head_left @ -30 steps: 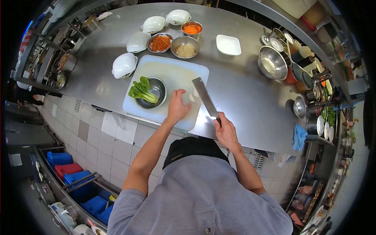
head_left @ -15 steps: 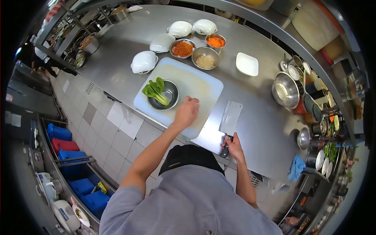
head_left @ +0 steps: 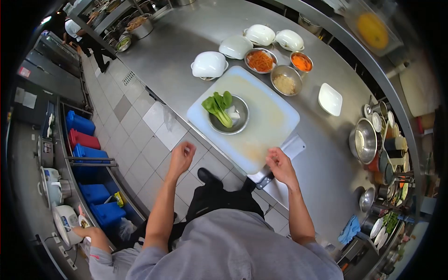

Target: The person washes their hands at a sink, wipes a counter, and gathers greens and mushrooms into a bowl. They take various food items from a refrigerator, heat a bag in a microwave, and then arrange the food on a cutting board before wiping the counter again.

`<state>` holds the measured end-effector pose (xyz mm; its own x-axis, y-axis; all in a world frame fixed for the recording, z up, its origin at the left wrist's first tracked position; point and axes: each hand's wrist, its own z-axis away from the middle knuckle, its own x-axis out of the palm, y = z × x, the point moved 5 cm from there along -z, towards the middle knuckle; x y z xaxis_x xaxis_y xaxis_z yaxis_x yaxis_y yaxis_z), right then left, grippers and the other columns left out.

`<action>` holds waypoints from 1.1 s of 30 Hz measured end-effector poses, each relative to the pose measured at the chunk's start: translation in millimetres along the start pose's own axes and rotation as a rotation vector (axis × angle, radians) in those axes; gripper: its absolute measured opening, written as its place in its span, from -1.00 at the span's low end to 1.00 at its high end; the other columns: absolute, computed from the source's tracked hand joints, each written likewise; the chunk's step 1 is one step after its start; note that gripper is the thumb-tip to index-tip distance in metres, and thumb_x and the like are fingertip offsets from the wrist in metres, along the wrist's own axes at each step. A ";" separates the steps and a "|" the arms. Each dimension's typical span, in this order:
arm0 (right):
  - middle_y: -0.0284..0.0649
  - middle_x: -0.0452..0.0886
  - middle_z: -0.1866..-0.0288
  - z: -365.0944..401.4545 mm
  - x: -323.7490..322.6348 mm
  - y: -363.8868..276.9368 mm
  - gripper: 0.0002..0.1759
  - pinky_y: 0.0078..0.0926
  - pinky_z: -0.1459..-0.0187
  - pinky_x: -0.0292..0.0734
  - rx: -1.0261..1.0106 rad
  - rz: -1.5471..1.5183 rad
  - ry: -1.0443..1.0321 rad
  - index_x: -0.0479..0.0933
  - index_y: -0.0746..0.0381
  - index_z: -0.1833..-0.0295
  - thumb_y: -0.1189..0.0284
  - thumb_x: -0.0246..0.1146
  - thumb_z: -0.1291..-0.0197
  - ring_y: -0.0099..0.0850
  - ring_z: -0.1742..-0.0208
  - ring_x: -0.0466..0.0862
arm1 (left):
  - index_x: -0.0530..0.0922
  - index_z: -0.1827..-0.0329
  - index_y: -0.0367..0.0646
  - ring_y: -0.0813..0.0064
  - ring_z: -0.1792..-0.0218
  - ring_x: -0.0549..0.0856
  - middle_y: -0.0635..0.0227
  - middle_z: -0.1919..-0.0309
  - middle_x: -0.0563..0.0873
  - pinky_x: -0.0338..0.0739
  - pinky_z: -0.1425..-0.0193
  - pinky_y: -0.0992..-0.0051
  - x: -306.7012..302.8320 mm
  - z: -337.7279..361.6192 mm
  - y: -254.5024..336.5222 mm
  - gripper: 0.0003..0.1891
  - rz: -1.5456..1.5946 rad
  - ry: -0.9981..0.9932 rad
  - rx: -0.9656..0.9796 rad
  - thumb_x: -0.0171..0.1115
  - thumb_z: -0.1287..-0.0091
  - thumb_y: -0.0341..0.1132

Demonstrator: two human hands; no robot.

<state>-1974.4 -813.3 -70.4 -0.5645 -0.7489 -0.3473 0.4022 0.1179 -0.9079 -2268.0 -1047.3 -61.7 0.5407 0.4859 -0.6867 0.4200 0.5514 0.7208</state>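
My left hand (head_left: 182, 157) hangs over the floor in front of the table edge, fingers loosely curled and apart, with nothing seen in it. Near the lower right corner of the white cutting board (head_left: 266, 112), my right hand (head_left: 281, 165) is also loosely open. Beneath and beside it lies a cleaver (head_left: 294, 145), its dark handle toward me and its blade partly hidden. On the board stands a steel bowl (head_left: 244, 122) holding a green bok choy (head_left: 218, 111) and some white pieces (head_left: 233, 112).
Bowls of shredded carrot (head_left: 260, 61), sliced carrot (head_left: 301, 62) and a pale chopped ingredient (head_left: 284, 84) sit behind the board. Several white lidded dishes (head_left: 209, 64) stand around them. A white dish (head_left: 330, 99) is to the right. Another person's arm (head_left: 95, 237) reaches in at lower left.
My right hand has let go of the cleaver's handle. My left hand has moved from above the board back over the floor. White pieces now show in the bowl. The view has shifted.
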 end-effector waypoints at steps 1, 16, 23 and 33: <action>-0.10 0.59 0.00 -13.3 15.1 1.5 -0.47 -0.41 0.24 0.56 0.044 -0.080 -0.066 0.31 0.24 -0.31 0.32 0.25 -0.30 -0.41 0.21 0.63 | 0.60 0.33 -0.27 0.49 0.51 0.58 0.27 0.52 0.65 0.48 0.38 0.46 -0.1 10.1 -23.0 -0.80 0.013 -0.009 -0.021 0.31 -0.27 -0.28; -0.17 0.58 0.10 -142.0 231.7 -124.1 -0.49 -0.49 0.30 0.63 -0.066 -0.305 0.111 0.33 0.30 -0.18 0.68 0.06 -0.02 -0.40 0.08 0.62 | 0.59 0.09 -0.20 0.63 0.20 0.61 0.39 0.23 0.69 0.52 0.09 0.54 -125.0 22.2 -180.3 -0.77 0.809 -0.173 -0.212 0.34 -0.32 -0.27; -0.20 0.59 0.20 -196.7 397.8 -215.4 -0.64 -0.51 0.24 0.54 0.017 -0.062 -0.384 0.40 0.31 -0.09 0.61 0.14 -0.13 -0.49 0.26 0.60 | 0.51 -0.07 -0.22 0.50 0.00 0.65 0.34 0.00 0.64 0.60 -0.02 0.41 -201.7 -45.1 -234.5 -0.73 1.253 -0.060 -0.290 0.25 -0.38 -0.32; -0.09 0.59 0.21 -343.7 636.4 -337.6 -0.61 -0.46 0.50 0.65 -0.090 -0.003 -0.848 0.34 0.31 -0.16 0.52 0.12 -0.21 -0.44 0.38 0.66 | 0.50 -0.09 -0.26 0.41 0.00 0.66 0.29 0.01 0.65 0.66 -0.01 0.27 -385.8 -126.8 -363.5 -0.71 1.635 0.209 -0.421 0.20 -0.31 -0.50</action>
<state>-2717.1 -1105.6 -65.5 0.1800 -0.9801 -0.0843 0.3225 0.1398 -0.9362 -2721.7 -1349.2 -70.8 0.0684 0.7417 0.6673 -0.6626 -0.4663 0.5861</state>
